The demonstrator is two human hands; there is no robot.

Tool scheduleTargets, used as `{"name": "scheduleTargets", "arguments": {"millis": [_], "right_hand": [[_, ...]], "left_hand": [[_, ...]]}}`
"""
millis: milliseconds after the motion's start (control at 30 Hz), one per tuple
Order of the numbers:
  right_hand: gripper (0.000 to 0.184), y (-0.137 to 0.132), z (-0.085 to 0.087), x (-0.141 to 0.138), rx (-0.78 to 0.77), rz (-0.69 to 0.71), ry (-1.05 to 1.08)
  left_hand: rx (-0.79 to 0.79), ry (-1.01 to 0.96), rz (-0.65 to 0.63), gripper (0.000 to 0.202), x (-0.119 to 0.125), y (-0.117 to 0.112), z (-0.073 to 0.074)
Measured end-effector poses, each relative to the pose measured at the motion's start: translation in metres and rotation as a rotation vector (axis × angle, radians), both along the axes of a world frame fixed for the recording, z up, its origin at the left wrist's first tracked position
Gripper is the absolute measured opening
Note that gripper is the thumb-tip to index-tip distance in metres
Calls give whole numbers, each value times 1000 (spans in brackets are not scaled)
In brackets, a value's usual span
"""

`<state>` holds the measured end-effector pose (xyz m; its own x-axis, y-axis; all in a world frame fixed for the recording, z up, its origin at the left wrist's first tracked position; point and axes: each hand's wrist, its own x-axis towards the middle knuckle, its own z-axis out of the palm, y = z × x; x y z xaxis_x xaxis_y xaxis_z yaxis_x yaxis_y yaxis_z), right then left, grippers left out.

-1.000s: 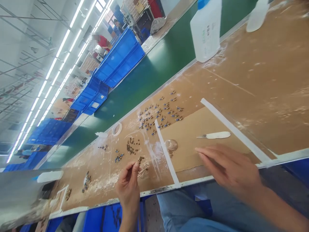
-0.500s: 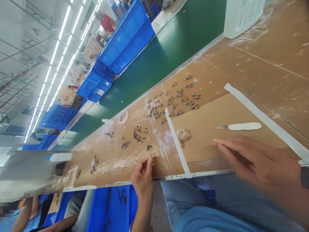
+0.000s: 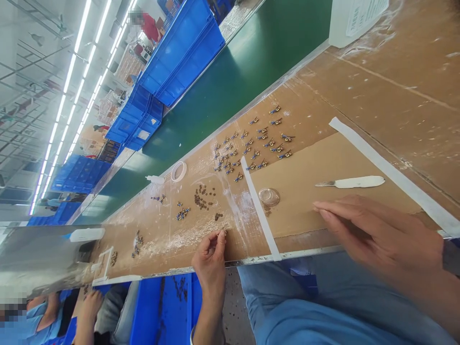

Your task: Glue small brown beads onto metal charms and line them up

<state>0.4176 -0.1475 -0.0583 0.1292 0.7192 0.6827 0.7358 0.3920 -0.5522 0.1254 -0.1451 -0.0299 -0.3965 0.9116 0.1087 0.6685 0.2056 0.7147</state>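
Observation:
My left hand [image 3: 210, 263] is near the table's front edge, thumb and forefinger pinched on a tiny dark piece too small to name. Just beyond it lie a few small brown round pieces [image 3: 218, 216] and a larger scatter of brown pieces [image 3: 204, 197]. My right hand [image 3: 381, 244] hovers over the brown paper sheet [image 3: 302, 225] with thumb and forefinger pressed together; whatever may be between the tips does not show. Past it rests a white-handled knife [image 3: 359, 182]. A small clear round dish [image 3: 269, 196] sits on the sheet between my hands.
Many small blue-and-gold figurines [image 3: 265, 137] lie beyond the sheet; more figurines [image 3: 182, 213] are at left. A tape roll [image 3: 178, 171], a small white bottle [image 3: 155, 179] and a large jug [image 3: 354, 21] stand about. Blue crates [image 3: 183, 52] line the green belt [image 3: 230, 86]. A co-worker's hand [image 3: 91, 304] is at lower left.
The whole view has shifted slightly. Both my hands keep much the same pinched poses. At lower left, the co-worker's hand has risen toward the table edge.

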Motion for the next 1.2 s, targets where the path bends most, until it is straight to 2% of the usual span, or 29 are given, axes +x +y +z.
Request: {"name": "scheduleTargets", "arguments": {"millis": [100, 267, 333, 567, 700, 800, 900, 1000, 1200], "right_hand": [[14, 0, 1, 1, 53, 38, -62], [17, 1, 1, -1, 60, 58, -21], [18, 1, 1, -1, 62, 62, -11], [26, 0, 4, 0, 100, 78, 21], [19, -6, 13, -17, 41, 218, 101], [14, -13, 20, -40, -74, 453, 250], [13, -19, 21, -58, -109, 567, 345], [11, -23, 20, -64, -119, 600, 374], [13, -23, 21, -61, -103, 626, 349]], "left_hand": [[8, 72, -17, 29, 3, 0, 2], [38, 274, -86, 26, 7, 1, 6], [44, 290, -92, 26, 7, 2, 7], [109, -55, -48, 24, 16, -14, 14], [93, -204, -54, 21, 36, -33, 25], [95, -239, -85, 21, 53, -46, 33], [116, -260, -143, 17, 63, -53, 38], [110, -266, -194, 13, 67, -56, 40], [73, -249, -206, 14, 68, -56, 43]]}}
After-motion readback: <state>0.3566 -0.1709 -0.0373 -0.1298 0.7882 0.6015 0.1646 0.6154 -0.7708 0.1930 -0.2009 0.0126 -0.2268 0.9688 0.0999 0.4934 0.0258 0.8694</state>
